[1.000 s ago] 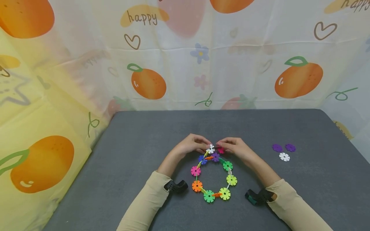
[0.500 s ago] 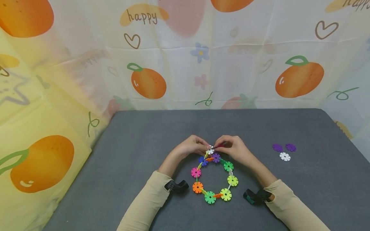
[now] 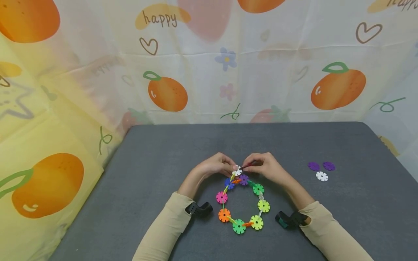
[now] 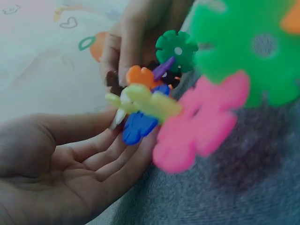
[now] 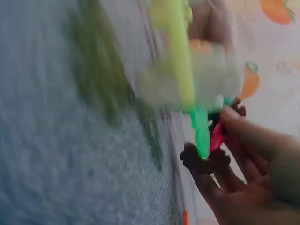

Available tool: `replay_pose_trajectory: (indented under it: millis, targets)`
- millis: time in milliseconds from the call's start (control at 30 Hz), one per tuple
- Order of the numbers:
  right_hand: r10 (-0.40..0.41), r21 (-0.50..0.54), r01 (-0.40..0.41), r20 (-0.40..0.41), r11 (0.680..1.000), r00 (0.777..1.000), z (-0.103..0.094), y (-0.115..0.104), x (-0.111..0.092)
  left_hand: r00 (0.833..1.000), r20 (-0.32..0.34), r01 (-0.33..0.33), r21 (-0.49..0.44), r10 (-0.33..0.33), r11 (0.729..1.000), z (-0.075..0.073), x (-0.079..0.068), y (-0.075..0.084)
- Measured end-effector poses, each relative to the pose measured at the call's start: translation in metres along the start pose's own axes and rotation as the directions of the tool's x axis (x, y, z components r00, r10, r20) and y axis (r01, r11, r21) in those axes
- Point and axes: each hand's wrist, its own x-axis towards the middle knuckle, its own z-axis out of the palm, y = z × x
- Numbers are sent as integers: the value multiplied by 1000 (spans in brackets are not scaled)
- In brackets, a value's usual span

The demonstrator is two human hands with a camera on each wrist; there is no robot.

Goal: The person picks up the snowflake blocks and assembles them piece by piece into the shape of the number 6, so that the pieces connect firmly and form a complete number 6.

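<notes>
A ring of linked notched plastic discs in many colours, with a green disc (image 3: 239,226) at its near side, is held at its far end between both hands. My left hand (image 3: 215,165) pinches a white disc (image 3: 237,172) there between thumb and fingers. My right hand (image 3: 266,167) pinches a small group of discs against the white one. In the right wrist view, that group shows a dark brown disc (image 5: 206,160) and a deep pink disc (image 5: 218,136) beside a green one (image 5: 201,133). Fingers partly hide where the brown and white discs meet.
Two purple discs (image 3: 314,166) and a loose white disc (image 3: 322,176) lie to the right on the grey table (image 3: 163,145). A fruit-patterned cloth (image 3: 202,72) hangs behind the table. Black wrist straps (image 3: 199,209) sit on both forearms.
My right hand has moved slightly left, up to the white disc. The deep pink disc has turned from showing its face to edge-on. The ring's near side has shifted slightly towards me.
</notes>
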Motion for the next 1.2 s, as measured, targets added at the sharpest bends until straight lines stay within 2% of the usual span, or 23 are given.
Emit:
replay_pose_trajectory:
  millis: [133, 233, 367, 433, 533, 667, 800, 900, 1067, 1133, 1200]
  targets:
    - [32, -4, -33, -57, 999, 998, -12, 0, -2, 1000, 4, 6, 19, -6, 1000, -1, -2, 1]
    - [99, 16, -98, -102, 995, 990, -20, -1, -4, 1000, -21, -3, 36, 3, 999, -4, -3, -1]
    - [222, 92, -218, -37, 972, 974, -21, -2, -5, 998, -41, -39, 101, 44, 994, -5, -5, -1]
    - [255, 100, -252, -22, 963, 967, -19, -3, -4, 997, -53, -54, 138, 62, 989, -4, -5, -1]
    - [282, 113, -278, -20, 954, 959, -14, -5, -4, 992, -89, -78, 177, 95, 981, 0, -4, -1]
    - [301, 113, -299, -3, 948, 954, -9, -5, -4, 973, -146, -149, 196, 179, 969, 4, 0, -2]
    - [299, 105, -299, 10, 949, 954, -7, -3, -5, 962, -150, -196, 201, 227, 960, 6, 2, -2]
    - [302, 118, -298, -17, 947, 953, -8, -1, -4, 964, -160, -167, 252, 211, 953, 4, 1, 0]
    - [325, 166, -314, -44, 935, 945, -12, 4, -5, 974, -209, -14, 350, 92, 937, -3, -8, 6]
    - [334, 198, -321, -33, 926, 942, -14, 6, -6, 979, -198, 34, 366, 42, 930, -5, -11, 8]
    - [338, 213, -325, -23, 921, 941, -16, 7, -7, 986, -165, 49, 375, 14, 926, -7, -14, 10]
